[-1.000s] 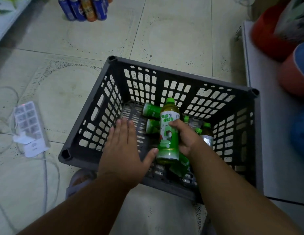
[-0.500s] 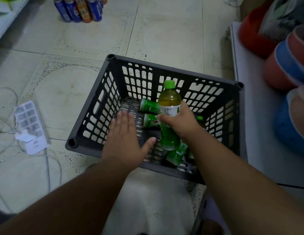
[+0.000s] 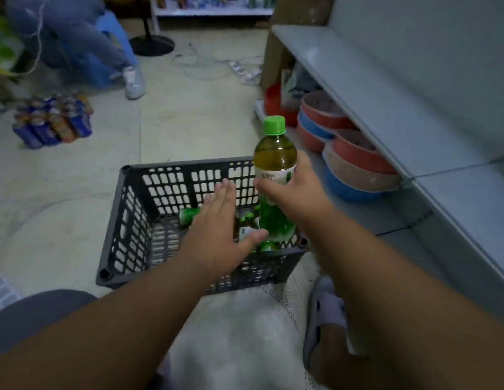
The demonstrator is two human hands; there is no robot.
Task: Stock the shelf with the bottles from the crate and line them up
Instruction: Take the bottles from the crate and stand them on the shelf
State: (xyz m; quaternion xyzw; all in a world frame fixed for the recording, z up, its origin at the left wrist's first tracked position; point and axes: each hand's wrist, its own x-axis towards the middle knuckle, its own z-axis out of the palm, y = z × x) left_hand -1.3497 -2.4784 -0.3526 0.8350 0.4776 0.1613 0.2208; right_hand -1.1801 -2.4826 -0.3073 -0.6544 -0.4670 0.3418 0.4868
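My right hand [image 3: 297, 192] grips a green-capped tea bottle [image 3: 275, 153] upright by its label, above the right side of the dark grey slatted crate [image 3: 138, 215]. My left hand [image 3: 217, 229] hovers flat over the crate with straight fingers and holds nothing. More green bottles [image 3: 188, 216] lie on the crate floor, partly hidden by my hands. The grey shelf board [image 3: 385, 108] runs along the right, bare on top.
Stacked red and blue basins [image 3: 354, 161] fill the lower shelf under the board. A shrink-wrapped pack of drink bottles [image 3: 52, 122] stands on the floor at left. A seated person's leg and white shoe [image 3: 134, 81] are behind. My slippered foot [image 3: 325, 313] is beside the crate.
My right hand has lifted the bottle up out of the crate and toward the right. My head has tilted up, bringing the shelf into view. My left hand stays flat over the crate.
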